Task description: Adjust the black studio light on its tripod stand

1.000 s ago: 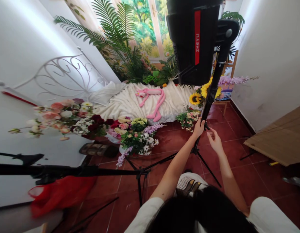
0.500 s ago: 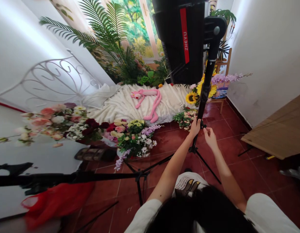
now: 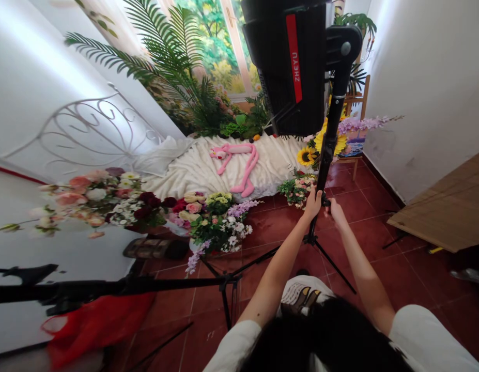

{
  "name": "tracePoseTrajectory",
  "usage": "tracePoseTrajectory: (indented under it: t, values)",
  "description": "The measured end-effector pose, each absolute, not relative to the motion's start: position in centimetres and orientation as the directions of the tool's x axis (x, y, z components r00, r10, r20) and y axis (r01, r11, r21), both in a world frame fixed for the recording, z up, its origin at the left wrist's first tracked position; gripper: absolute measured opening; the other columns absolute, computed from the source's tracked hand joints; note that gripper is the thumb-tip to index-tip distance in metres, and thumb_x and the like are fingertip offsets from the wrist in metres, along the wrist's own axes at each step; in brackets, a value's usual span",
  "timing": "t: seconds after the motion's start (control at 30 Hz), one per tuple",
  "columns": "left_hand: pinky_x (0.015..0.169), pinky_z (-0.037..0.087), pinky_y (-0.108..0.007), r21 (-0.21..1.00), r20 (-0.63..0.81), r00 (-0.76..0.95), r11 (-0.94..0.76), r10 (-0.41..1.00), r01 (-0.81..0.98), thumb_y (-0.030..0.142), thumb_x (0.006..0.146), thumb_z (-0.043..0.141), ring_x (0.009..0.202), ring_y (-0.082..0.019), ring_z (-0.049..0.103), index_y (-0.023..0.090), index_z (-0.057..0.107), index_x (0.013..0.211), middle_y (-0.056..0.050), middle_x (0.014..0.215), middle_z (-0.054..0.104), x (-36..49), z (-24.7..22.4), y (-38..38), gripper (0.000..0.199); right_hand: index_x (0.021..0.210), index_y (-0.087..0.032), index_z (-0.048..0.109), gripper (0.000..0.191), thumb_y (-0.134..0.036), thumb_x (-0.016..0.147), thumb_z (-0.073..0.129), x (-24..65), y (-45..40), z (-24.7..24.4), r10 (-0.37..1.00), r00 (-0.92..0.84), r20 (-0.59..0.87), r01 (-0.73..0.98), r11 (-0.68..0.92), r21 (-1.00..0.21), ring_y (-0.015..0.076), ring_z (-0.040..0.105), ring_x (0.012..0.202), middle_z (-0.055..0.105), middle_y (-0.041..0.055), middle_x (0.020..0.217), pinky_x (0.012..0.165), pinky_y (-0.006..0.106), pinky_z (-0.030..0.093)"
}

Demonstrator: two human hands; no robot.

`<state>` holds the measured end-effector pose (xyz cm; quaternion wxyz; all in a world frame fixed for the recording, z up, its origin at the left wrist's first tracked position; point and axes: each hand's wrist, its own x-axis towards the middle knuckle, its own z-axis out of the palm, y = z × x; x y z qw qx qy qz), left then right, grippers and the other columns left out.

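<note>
My left hand (image 3: 312, 203) is wrapped round the black pole of a light stand (image 3: 323, 168), low on its upper section. Just right of it, my right hand (image 3: 335, 211) is closed at a small black knob (image 3: 326, 202) on the pole's side; its fingertips are partly hidden. At the top of the stand hangs a black light (image 3: 288, 77) with a red label, tilted. The tripod legs (image 3: 334, 263) spread on the floor below my hands.
A second black stand (image 3: 165, 283) crosses the lower left, near a red bag (image 3: 95, 325). Flowers (image 3: 219, 222) stand before a white-draped surface (image 3: 185, 170) with a pink plush toy (image 3: 245, 170). A brown board (image 3: 448, 206) leans at the right.
My right hand has shifted slightly and turned at the knob. My left hand stays on the pole. The whole view has moved a little.
</note>
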<state>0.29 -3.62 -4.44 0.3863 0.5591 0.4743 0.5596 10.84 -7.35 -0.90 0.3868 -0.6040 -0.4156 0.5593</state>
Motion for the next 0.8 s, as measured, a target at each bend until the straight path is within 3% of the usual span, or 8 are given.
tracePoseTrajectory:
  t: [0.07, 0.17, 0.27, 0.37, 0.5, 0.6, 0.7, 0.8]
  values:
    - [0.092, 0.05, -0.033, 0.963, 0.258, -0.087, -0.249, 0.962, 0.105, 0.062, 0.094, 0.038, 0.088, -0.017, 0.064, 0.016, 0.057, 0.114, -0.008, 0.095, 0.068, 0.3, -4.4, -3.6, 0.054, 0.052, -0.025, 0.031, 0.046, -0.048, 0.093, 0.029, 10.8, -7.3, -0.5, 0.884, -0.129, -0.45, -0.149, -0.466, -0.872, 0.0081, 0.017, 0.031, 0.032, -0.0053, 0.035, 0.035, 0.023, 0.015]
    - [0.093, 0.05, -0.033, 0.96, 0.267, -0.091, -0.257, 0.959, 0.114, 0.062, 0.094, 0.037, 0.091, -0.018, 0.065, 0.016, 0.058, 0.11, -0.008, 0.094, 0.068, 0.3, -4.4, -3.6, 0.053, 0.055, -0.026, 0.023, 0.04, -0.037, 0.092, 0.035, 11.0, -7.6, -0.3, 0.86, -0.334, -0.385, -0.422, -0.502, -0.755, 0.008, 0.01, 0.032, 0.02, -0.0092, 0.037, 0.033, 0.02, 0.014]
    - [0.092, 0.05, -0.034, 0.957, 0.281, -0.097, -0.271, 0.955, 0.105, 0.064, 0.093, 0.037, 0.09, -0.019, 0.064, 0.016, 0.058, 0.108, -0.008, 0.092, 0.068, 0.3, -4.5, -3.6, 0.054, 0.059, -0.025, 0.024, 0.036, -0.028, 0.09, 0.042, 11.0, -8.4, -0.5, 0.899, -0.358, -0.251, -0.621, -0.43, -0.655, 0.0081, 0.009, 0.035, 0.016, -0.0112, 0.041, 0.034, 0.017, 0.018]
    - [0.09, 0.05, -0.033, 0.959, 0.278, -0.099, -0.27, 0.955, 0.092, 0.067, 0.092, 0.037, 0.089, -0.019, 0.064, 0.017, 0.057, 0.109, -0.008, 0.09, 0.067, 0.3, -4.6, -3.7, 0.057, 0.06, -0.024, 0.028, 0.035, -0.032, 0.09, 0.045, 10.5, -9.0, -0.9, 0.908, -0.323, -0.265, -0.636, -0.416, -0.65, 0.0076, 0.011, 0.036, 0.022, -0.011, 0.043, 0.034, 0.017, 0.015]
    - [0.09, 0.05, -0.033, 0.96, 0.267, -0.082, -0.258, 0.96, 0.111, 0.066, 0.093, 0.034, 0.087, -0.018, 0.062, 0.017, 0.056, 0.11, -0.007, 0.091, 0.066, 0.3, -4.6, -3.7, 0.056, 0.063, -0.024, 0.036, 0.041, -0.054, 0.088, 0.049, 10.4, -9.3, -1.6, 0.935, -0.082, -0.346, -0.409, -0.348, -0.844, 0.0078, 0.02, 0.037, 0.036, -0.0084, 0.047, 0.037, 0.021, 0.013]
    - [0.092, 0.049, -0.034, 0.96, 0.262, -0.081, -0.251, 0.962, 0.127, 0.066, 0.093, 0.035, 0.088, -0.018, 0.062, 0.016, 0.056, 0.112, -0.008, 0.094, 0.066, 0.3, -4.7, -3.6, 0.057, 0.064, -0.024, 0.041, 0.051, -0.07, 0.084, 0.046, 11.1, -9.5, -1.9, 0.982, 0.14, -0.128, 0.019, -0.132, -0.991, 0.0111, 0.036, 0.047, 0.044, -0.0047, 0.052, 0.046, 0.023, 0.027]
    - [0.096, 0.048, -0.035, 0.958, 0.267, -0.085, -0.254, 0.96, 0.131, 0.066, 0.093, 0.035, 0.095, -0.019, 0.062, 0.016, 0.056, 0.115, -0.01, 0.101, 0.066, 0.3, -4.9, -3.5, 0.058, 0.064, -0.023, 0.044, 0.056, -0.075, 0.085, 0.043, 12.2, -9.7, -1.4, 0.985, 0.141, 0.103, 0.468, 0.025, -0.884, 0.0141, 0.044, 0.058, 0.051, -0.0019, 0.058, 0.058, 0.025, 0.033]
    - [0.097, 0.047, -0.036, 0.956, 0.279, -0.083, -0.268, 0.957, 0.121, 0.067, 0.093, 0.034, 0.097, -0.02, 0.062, 0.016, 0.056, 0.114, -0.01, 0.101, 0.066, 0.3, -5.0, -3.5, 0.059, 0.068, -0.023, 0.053, 0.056, -0.073, 0.09, 0.037, 12.7, -9.6, -0.8, 0.991, 0.082, 0.103, 0.665, 0.022, -0.747, 0.0163, 0.049, 0.06, 0.057, 0.0006, 0.063, 0.061, 0.026, 0.032]
